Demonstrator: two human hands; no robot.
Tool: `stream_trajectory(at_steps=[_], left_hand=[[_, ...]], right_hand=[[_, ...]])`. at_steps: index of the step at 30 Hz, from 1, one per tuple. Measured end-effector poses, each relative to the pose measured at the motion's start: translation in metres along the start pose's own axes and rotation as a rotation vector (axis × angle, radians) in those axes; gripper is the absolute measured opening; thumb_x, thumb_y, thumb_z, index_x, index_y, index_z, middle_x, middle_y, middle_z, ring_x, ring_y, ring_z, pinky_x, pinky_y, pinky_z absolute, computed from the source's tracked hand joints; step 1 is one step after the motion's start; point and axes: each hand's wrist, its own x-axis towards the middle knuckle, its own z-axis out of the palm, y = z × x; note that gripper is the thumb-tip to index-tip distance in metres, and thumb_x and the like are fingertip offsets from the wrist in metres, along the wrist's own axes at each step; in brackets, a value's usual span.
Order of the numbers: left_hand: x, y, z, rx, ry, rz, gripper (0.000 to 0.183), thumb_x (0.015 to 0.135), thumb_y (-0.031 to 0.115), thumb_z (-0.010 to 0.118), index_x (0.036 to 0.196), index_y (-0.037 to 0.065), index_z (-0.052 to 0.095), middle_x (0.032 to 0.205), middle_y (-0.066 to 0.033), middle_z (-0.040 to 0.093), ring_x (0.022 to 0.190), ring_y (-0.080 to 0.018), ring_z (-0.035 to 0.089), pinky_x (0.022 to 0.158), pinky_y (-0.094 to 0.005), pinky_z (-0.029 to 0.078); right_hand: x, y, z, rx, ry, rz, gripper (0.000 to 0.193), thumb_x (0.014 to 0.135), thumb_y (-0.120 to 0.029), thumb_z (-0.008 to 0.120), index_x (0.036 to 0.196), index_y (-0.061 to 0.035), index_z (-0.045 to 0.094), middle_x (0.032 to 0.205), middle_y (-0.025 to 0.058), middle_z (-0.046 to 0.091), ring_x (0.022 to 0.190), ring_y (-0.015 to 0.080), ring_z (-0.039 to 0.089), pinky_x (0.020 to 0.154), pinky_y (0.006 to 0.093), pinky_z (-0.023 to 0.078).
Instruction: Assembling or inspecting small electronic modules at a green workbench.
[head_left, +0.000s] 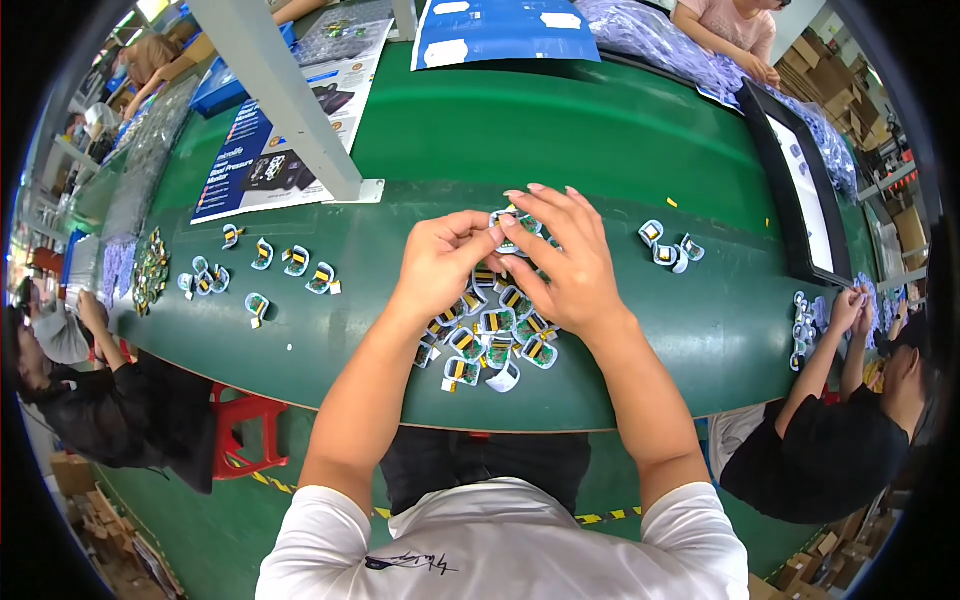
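Observation:
Above the middle of the green table, both hands hold a small white plastic housing with a green circuit board [512, 246]. My left hand [442, 262] pinches it between thumb and fingers from the left. The thumb and curved fingers of my right hand [568, 252] close on its other side, partly covering it. Right below the hands lies a pile of similar housings [497, 322], with green boards and black-and-yellow parts inside. Several more housings [297, 261] are scattered to the left, and a small cluster of housings [664, 254] sits to the right.
A grey metal post [300, 120] stands on the table over printed sheets [240, 170]. Loose green circuit boards [152, 272] are heaped at far left. A black-rimmed tray [775, 185] lies at right. Co-workers sit both sides and opposite; a red stool [248, 430] is at lower left.

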Motion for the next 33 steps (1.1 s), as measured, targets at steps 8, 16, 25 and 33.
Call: stream_trajectory(at_steps=[8,16,25,33], left_hand=[[0.001,0.005,0.003,-0.029,-0.047,-0.006,0.013,0.101,0.008,0.069,0.107,-0.003,0.072,0.093,-0.0083,0.074,0.079,-0.0172,0.072,0.077,-0.0308,0.057],[0.001,-0.004,0.001,0.030,-0.172,-0.046,0.017,0.102,0.012,0.071,0.109,-0.004,0.072,0.095,-0.0071,0.076,0.083,-0.0122,0.071,0.077,-0.0275,0.057],[0.000,-0.004,0.004,0.171,-0.146,-0.027,0.018,0.103,0.007,0.068,0.115,-0.006,0.072,0.099,-0.0092,0.076,0.088,-0.0154,0.073,0.080,-0.0290,0.059],[-0.002,-0.001,0.002,0.234,-0.133,0.011,0.020,0.104,0.007,0.066,0.117,-0.007,0.073,0.097,-0.0103,0.077,0.090,-0.0144,0.073,0.083,-0.0284,0.060]], right_hand=[[-0.002,0.012,-0.001,0.176,0.228,0.112,0.026,0.086,-0.011,0.079,0.111,-0.0069,0.078,0.123,0.0102,0.074,0.115,0.0296,0.069,0.106,0.0494,0.048],[-0.007,0.026,-0.010,0.511,0.006,0.385,0.008,0.089,-0.006,0.076,0.093,0.0006,0.075,0.119,0.0145,0.076,0.115,0.0273,0.070,0.100,0.0402,0.052],[-0.009,0.027,-0.008,0.542,-0.040,0.307,0.014,0.093,-0.004,0.072,0.106,-0.0003,0.076,0.117,0.0142,0.077,0.112,0.0276,0.071,0.098,0.0401,0.055],[-0.007,0.030,-0.016,0.472,-0.113,0.343,0.014,0.094,-0.006,0.071,0.106,0.0002,0.077,0.114,0.0130,0.077,0.110,0.0277,0.071,0.097,0.0395,0.055]])
